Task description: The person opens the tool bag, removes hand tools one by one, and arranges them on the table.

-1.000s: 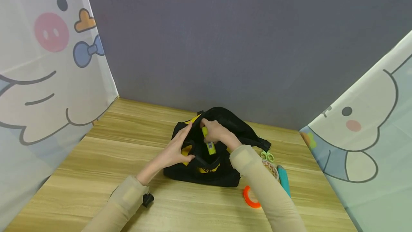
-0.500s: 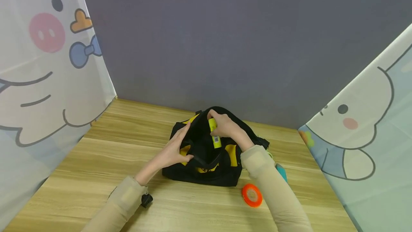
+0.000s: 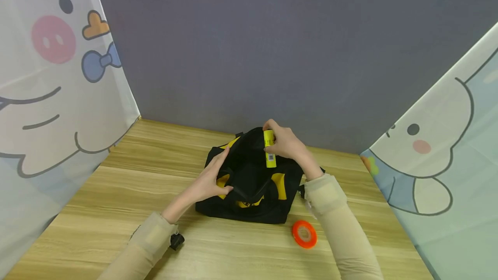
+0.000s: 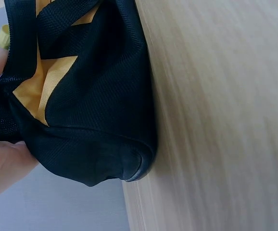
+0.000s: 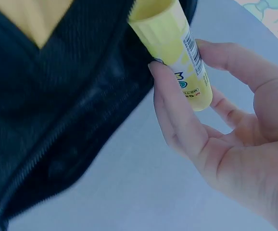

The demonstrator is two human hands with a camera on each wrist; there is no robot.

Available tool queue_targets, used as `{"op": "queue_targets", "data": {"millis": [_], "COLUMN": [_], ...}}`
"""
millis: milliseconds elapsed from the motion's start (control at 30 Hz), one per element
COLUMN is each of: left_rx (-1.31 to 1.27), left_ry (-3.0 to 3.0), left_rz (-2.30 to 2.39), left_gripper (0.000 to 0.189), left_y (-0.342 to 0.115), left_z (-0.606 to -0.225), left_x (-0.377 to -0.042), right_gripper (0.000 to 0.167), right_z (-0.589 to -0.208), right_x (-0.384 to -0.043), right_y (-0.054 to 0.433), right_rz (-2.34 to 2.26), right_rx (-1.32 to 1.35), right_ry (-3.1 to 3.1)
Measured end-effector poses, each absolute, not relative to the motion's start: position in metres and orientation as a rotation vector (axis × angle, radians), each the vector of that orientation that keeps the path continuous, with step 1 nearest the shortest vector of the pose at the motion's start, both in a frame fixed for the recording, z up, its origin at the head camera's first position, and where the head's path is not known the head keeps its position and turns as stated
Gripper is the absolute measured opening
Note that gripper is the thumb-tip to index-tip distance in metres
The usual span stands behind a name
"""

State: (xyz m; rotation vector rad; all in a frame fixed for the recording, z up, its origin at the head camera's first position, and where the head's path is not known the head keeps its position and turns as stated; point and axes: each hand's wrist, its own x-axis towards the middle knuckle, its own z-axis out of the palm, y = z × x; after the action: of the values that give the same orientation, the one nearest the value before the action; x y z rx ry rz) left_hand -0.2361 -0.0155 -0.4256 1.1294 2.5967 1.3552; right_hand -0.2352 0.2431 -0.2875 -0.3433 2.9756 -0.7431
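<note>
A black bag with yellow panels (image 3: 241, 215) lies on the wooden table, its zippered mouth spread wide. My left hand (image 3: 208, 182) is at the left side of that mouth, fingers extended and thumb apart, pressing the edges outward. Above the right part of the mouth, my right hand (image 3: 289, 144) pinches a yellow glue stick (image 3: 271, 161) upright between thumb and fingers. In the right wrist view the glue stick (image 5: 175, 43) shows a barcode and printing, one end overlapping the bag's zipper edge. The bag's dark interior hides whatever lies inside.
An orange-rimmed tape roll (image 3: 297, 234) lies right of the bag's front corner. A small black device (image 3: 177, 241) is at the left cuff. A grey wall (image 3: 249, 55) stands close behind the bag, with cartoon-printed sheets (image 3: 54, 77) at the sides.
My right hand has lifted the glue stick up and rightward from inside the bag to above its mouth. My left hand keeps its place. The right forearm now covers the things at right.
</note>
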Motion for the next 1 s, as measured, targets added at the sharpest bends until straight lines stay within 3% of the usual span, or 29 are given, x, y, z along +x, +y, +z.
{"op": "queue_targets", "data": {"millis": [1000], "left_rx": [1.119], "left_ry": [2.615], "left_rz": [1.347], "left_gripper": [0.117], "left_y": [-0.031], "left_z": [-0.426], "left_x": [-0.236], "right_gripper": [0.059], "right_z": [-0.273], "right_x": [-0.187], "right_y": [0.338], "right_rz": [-0.890], "right_rx": [-0.051], "right_ry": [3.279]}}
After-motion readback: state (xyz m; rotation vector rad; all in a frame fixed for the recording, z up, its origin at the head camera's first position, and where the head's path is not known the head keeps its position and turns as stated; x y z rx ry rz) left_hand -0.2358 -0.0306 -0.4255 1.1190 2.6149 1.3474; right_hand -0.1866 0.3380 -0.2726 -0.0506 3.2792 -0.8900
